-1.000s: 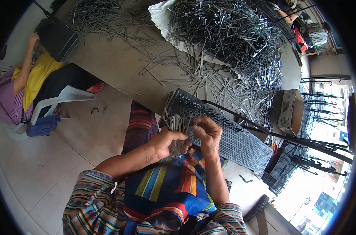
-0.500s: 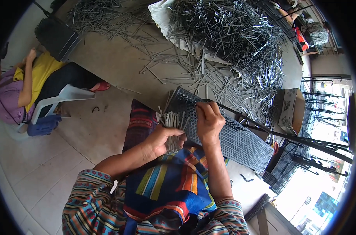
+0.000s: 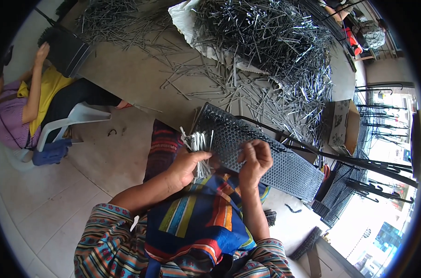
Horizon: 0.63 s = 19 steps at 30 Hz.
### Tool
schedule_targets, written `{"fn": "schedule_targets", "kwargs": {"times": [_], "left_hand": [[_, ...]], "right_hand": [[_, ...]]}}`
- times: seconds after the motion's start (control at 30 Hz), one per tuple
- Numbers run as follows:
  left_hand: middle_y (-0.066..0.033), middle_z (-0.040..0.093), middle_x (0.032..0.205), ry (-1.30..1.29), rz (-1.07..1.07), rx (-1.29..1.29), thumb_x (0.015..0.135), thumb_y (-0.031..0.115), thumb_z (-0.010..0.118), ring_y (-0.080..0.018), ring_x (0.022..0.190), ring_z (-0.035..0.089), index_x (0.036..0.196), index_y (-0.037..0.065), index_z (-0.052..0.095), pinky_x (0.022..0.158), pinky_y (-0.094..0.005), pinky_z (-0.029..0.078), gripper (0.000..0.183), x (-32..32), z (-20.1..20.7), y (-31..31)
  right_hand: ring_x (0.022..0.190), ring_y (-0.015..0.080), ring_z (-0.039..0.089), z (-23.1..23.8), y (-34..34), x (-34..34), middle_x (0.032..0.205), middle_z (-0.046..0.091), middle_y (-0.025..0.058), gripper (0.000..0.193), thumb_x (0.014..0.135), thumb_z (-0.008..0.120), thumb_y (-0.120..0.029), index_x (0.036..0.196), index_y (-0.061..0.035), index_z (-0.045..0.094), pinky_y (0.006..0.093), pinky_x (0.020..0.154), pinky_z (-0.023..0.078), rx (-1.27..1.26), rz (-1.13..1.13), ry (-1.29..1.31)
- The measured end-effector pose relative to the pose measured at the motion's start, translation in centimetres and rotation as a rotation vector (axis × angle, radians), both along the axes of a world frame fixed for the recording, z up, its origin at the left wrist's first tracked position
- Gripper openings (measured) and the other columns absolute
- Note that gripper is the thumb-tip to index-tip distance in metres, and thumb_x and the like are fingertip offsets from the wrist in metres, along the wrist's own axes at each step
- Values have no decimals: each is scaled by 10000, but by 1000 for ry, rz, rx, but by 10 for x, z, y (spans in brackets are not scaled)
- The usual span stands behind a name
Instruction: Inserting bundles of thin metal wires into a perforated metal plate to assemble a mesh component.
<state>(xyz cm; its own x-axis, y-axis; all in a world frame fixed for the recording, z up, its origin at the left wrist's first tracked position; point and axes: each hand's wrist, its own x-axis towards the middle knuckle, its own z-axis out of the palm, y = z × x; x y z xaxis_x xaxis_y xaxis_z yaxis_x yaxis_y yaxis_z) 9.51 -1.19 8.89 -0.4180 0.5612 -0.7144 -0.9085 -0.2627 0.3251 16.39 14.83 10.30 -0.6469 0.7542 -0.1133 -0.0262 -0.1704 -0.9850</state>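
Note:
My left hand (image 3: 188, 166) is closed round a bundle of thin grey rods with small knobbed ends (image 3: 199, 141), held upright above my lap at the left end of a dark perforated panel (image 3: 284, 167). The panel is long and has rows of small round holes; it slants down to the right. Along its far edge lies a row of dark rods (image 3: 261, 134). My right hand (image 3: 255, 162) hovers over the panel's middle, fingers curled together and slightly blurred. Whatever may be between its fingertips cannot be made out.
Loose rods (image 3: 266, 37) are heaped on a white sack (image 3: 185, 18) and scattered across the table (image 3: 122, 69). An open cardboard box (image 3: 344, 125) stands to the right, near racks with black hooks (image 3: 381, 185). At left another person (image 3: 20, 106) sits on a white plastic chair (image 3: 76, 118).
My right hand has moved down and slightly right, away from the panel's far part. The bundle in my left hand has shifted a little left. The seated person's hand has risen.

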Motion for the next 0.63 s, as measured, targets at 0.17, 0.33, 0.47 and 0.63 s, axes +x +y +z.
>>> {"fn": "schedule_targets", "kwargs": {"times": [0.17, 0.33, 0.47, 0.63], "left_hand": [[-143, 668, 816, 191, -82, -14, 769, -95, 613, -269, 681, 687, 970, -15, 626, 574, -389, 579, 216, 5, -9, 4], [-152, 666, 807, 167, -65, -65, 749, -117, 614, -273, 665, 687, 953, -25, 622, 543, -377, 574, 224, 8, -7, 10], [-160, 670, 814, 100, -51, -72, 762, -101, 623, -273, 673, 690, 951, -21, 624, 551, -387, 574, 205, 5, -7, 10], [-159, 672, 826, 57, -52, -15, 777, -77, 625, -278, 688, 694, 965, -13, 624, 585, -394, 579, 199, 3, -8, 8]], "right_hand": [[516, 60, 527, 0, 8, -19, 832, 685, 95, 81, 867, 595, 70, 893, -6, 587, 183, 463, 408, 423, -33, 43], [557, 42, 556, -14, 15, -28, 829, 692, 45, 80, 860, 624, 54, 903, -14, 620, 184, 500, 437, 798, 3, -41], [579, 62, 578, -7, 15, -34, 802, 681, 48, 79, 823, 659, 49, 861, -21, 651, 216, 521, 454, 820, 33, -86], [717, 266, 665, -11, 14, -36, 928, 659, 83, 163, 729, 735, -8, 873, -70, 690, 318, 622, 524, 1190, 165, -241]]}}
